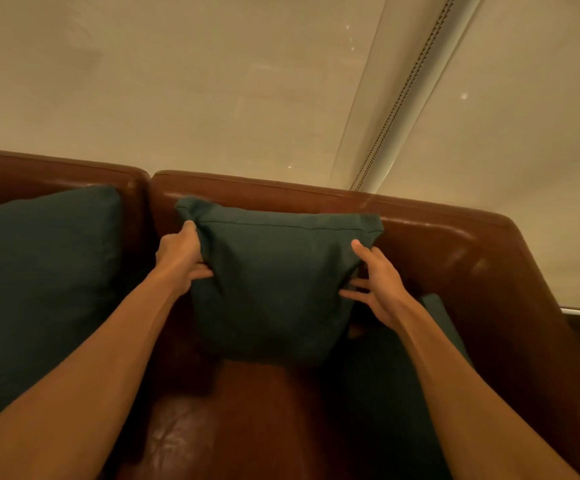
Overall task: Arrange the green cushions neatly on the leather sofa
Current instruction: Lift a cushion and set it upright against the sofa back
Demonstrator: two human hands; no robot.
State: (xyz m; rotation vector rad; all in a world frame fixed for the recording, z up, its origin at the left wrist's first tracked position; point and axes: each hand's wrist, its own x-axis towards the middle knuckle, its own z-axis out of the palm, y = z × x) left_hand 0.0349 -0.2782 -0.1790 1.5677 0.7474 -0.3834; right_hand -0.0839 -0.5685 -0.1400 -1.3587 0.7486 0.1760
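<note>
The cushion (274, 282) stood upright against the back of the sofa (437, 244), straight ahead of the person and between the two hands. Its top seam ran left to right, roughly in line with the top of the backrest. Whether its bottom edge rested on the seat could not be told.

The left hand (181, 258) gripped the left edge just under the top corner, fingers curled into bunched cloth. The right hand (375, 285) lay against the right edge a little lower, fingers spread and fairly straight, thumb on the front face. It pressed rather than clutched. Neither hand was clearly nearer.

The cushion seemed almost placed. Squaring it would likely turn on the pinched left corner, which pulled the cloth out of shape.

A left cushion (39, 289) leaned on the neighbouring section of the backrest. A right cushion (395, 393) lay lower, partly hidden by the right forearm.
</note>
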